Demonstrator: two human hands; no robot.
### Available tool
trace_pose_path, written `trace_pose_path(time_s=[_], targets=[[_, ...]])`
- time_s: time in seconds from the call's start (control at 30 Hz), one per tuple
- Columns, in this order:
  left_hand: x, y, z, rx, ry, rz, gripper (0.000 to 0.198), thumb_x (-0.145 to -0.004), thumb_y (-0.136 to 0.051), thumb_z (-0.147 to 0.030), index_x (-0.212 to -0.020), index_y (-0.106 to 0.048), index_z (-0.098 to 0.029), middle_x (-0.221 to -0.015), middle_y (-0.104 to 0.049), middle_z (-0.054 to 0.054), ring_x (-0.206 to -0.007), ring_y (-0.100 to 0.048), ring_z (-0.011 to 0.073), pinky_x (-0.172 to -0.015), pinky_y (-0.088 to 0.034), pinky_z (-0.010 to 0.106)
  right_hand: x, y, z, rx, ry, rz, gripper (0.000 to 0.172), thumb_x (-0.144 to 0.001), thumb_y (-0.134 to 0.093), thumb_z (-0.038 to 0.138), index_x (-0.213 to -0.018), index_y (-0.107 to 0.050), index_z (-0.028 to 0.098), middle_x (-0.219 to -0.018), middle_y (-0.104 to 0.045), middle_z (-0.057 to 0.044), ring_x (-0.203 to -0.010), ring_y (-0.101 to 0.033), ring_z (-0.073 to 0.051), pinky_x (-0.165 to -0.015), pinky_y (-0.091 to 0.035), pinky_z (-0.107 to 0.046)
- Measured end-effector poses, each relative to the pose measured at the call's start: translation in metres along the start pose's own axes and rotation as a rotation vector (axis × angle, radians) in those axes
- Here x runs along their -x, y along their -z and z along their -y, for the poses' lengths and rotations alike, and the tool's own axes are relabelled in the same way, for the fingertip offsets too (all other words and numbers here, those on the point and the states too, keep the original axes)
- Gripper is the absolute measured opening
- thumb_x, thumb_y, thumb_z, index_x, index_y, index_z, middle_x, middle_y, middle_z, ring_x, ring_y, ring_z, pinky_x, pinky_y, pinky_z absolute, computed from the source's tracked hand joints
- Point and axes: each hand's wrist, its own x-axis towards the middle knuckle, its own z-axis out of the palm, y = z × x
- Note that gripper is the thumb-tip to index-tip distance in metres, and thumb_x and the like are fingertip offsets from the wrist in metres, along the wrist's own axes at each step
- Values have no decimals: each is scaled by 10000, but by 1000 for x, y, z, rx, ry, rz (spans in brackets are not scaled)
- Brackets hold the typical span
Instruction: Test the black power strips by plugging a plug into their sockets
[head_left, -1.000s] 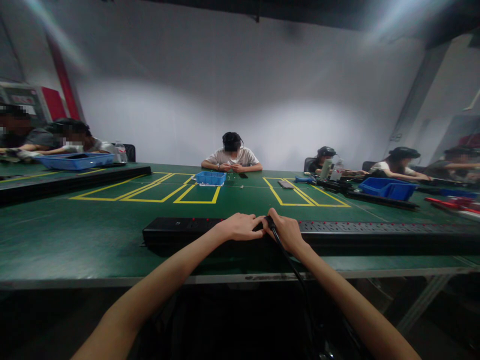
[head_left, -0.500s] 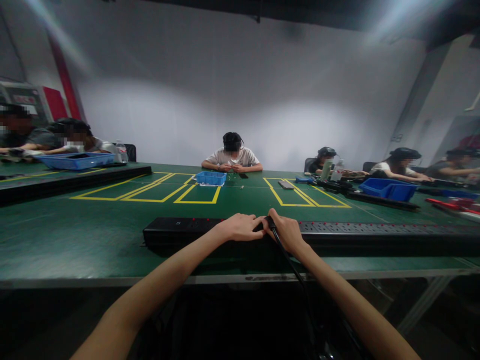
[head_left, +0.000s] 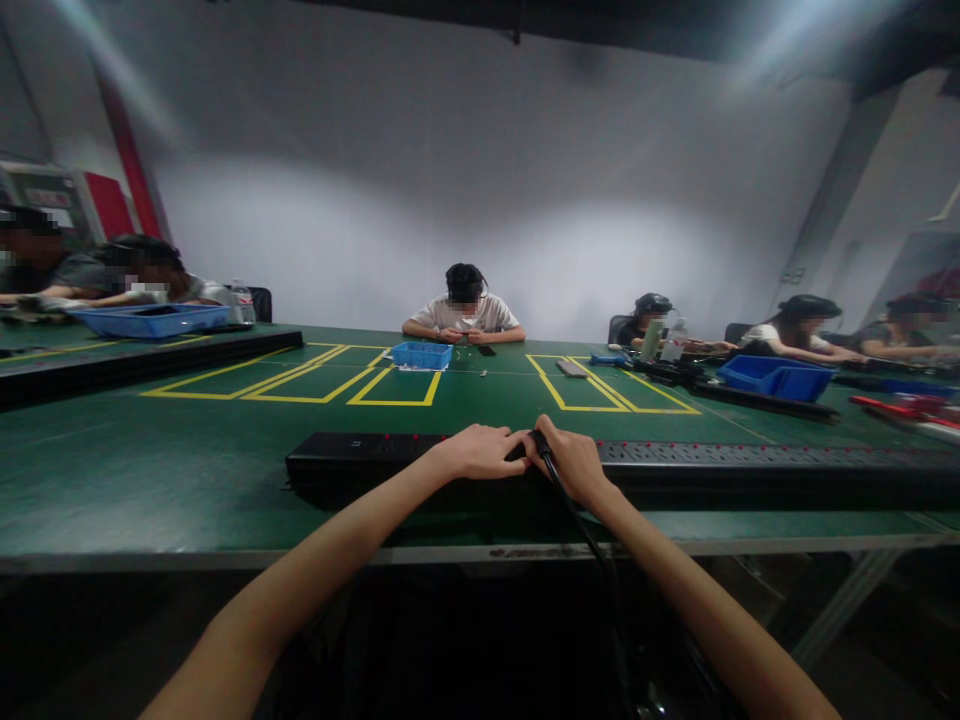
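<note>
A long black power strip (head_left: 750, 478) with rows of sockets and small red dots lies across the table in front of me. My left hand (head_left: 484, 452) lies over its top, thumb on the near side and fingers bent over it; the far fingertips are hidden. Right beside it, my right hand (head_left: 571, 455) is closed around a black plug (head_left: 540, 442) at the strip's top. From the plug a black cable (head_left: 574, 510) runs down over the table edge toward my lap. Whether the plug sits fully in a socket, I cannot tell.
Yellow tape outlines mark the green table (head_left: 187, 470). A small blue bin (head_left: 422, 357) stands across from me, a blue tray (head_left: 154, 321) at left, a blue bin (head_left: 776, 378) at right. Another black strip (head_left: 150, 365) lies left. Several people sit around the table.
</note>
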Motion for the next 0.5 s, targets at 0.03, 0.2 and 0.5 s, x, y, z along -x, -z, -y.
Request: trace_pose_path(time_s=[0.03, 0.2, 0.5], targets=[[0, 0, 0, 0, 2, 1, 335, -872, -473, -362, -1138, -487, -158, -1088, -538, 80, -918, -553, 198, -781, -463, 410, 0, 0, 0, 0, -2, 1, 214, -879, -345, 385, -925, -452, 206, -706, -643, -34, -615, -599, -167, -486, -214, -222], [0, -1, 0, -2, 9, 1, 337, -872, -472, -367, -1137, -488, -158, -1085, -540, 80, -915, -554, 198, -780, -462, 410, 0, 0, 0, -1, 0, 4, 200, -881, -335, 368, -921, -448, 208, -711, -645, -34, -611, -598, -164, -488, -217, -218], [0, -3, 2, -9, -4, -13, 343, -872, -470, -373, -1139, -488, -159, -1092, -539, 82, -925, -552, 201, -791, -456, 416, 0, 0, 0, -7, 7, 1, 230, -894, -314, 395, -925, -441, 207, -715, -642, -32, -631, -603, -170, -491, -215, -219]])
